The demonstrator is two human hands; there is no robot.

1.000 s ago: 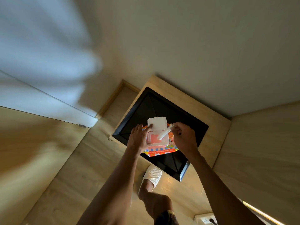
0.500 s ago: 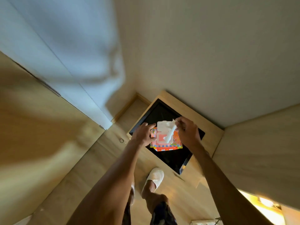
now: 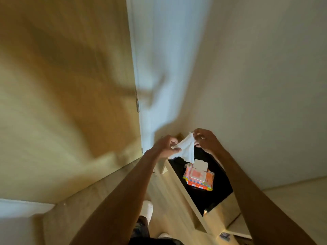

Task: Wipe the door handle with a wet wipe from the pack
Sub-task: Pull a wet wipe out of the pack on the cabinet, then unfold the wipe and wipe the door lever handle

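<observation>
A white wet wipe (image 3: 185, 149) hangs stretched between both hands above the pack. My left hand (image 3: 164, 146) pinches its lower left corner. My right hand (image 3: 206, 139) pinches its top right corner. The orange wet wipe pack (image 3: 199, 177) lies on a black surface (image 3: 219, 190) below the hands, its white lid flipped open. A wooden door (image 3: 62, 94) fills the left of the view, blurred. Its handle (image 3: 141, 93) shows as a smeared brownish bar at the door's right edge.
The black surface sits in a light wooden cabinet (image 3: 178, 191) against a pale wall (image 3: 256, 76). A white panel (image 3: 159, 68) stands beside the door. My foot in a white slipper (image 3: 146, 209) is on the wooden floor below.
The wipe has come fully out of the pack and both hands have lifted it. My left hand left the pack and took a corner. The view swung toward the door.
</observation>
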